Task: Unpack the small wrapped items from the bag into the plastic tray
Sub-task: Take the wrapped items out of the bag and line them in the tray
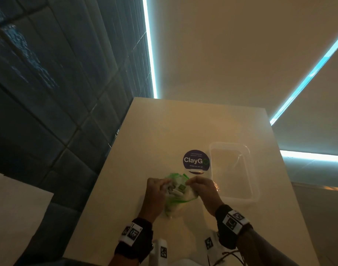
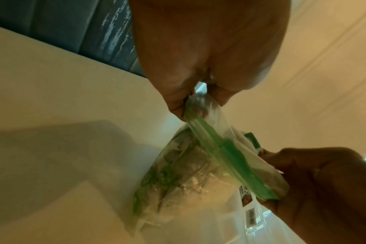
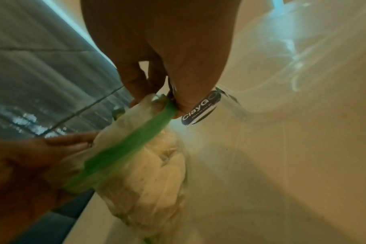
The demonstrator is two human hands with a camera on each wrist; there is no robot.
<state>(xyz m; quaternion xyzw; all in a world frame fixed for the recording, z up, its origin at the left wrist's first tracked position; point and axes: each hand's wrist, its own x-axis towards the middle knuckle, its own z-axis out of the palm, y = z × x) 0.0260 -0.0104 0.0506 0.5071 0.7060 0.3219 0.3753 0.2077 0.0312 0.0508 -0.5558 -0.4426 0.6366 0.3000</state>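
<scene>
A clear zip bag point(image 1: 176, 196) with a green zip strip point(image 2: 226, 151) rests on the cream table point(image 1: 125, 189), stuffed with small pale wrapped items point(image 3: 157, 166). My left hand point(image 1: 157, 189) pinches the bag's top edge on its left side. My right hand point(image 1: 199, 186) pinches the opposite end of the zip strip point(image 3: 136, 143). Between the two hands the bag's mouth shows in the head view. A clear plastic tray point(image 1: 251, 169) stands just right of the bag, with nothing visible inside.
A round dark "ClayGo" sticker point(image 1: 196, 161) lies on the table beyond the bag. Dark padded wall panels point(image 1: 49, 93) run along the left. White tagged devices point(image 1: 161, 250) sit at the table's near edge.
</scene>
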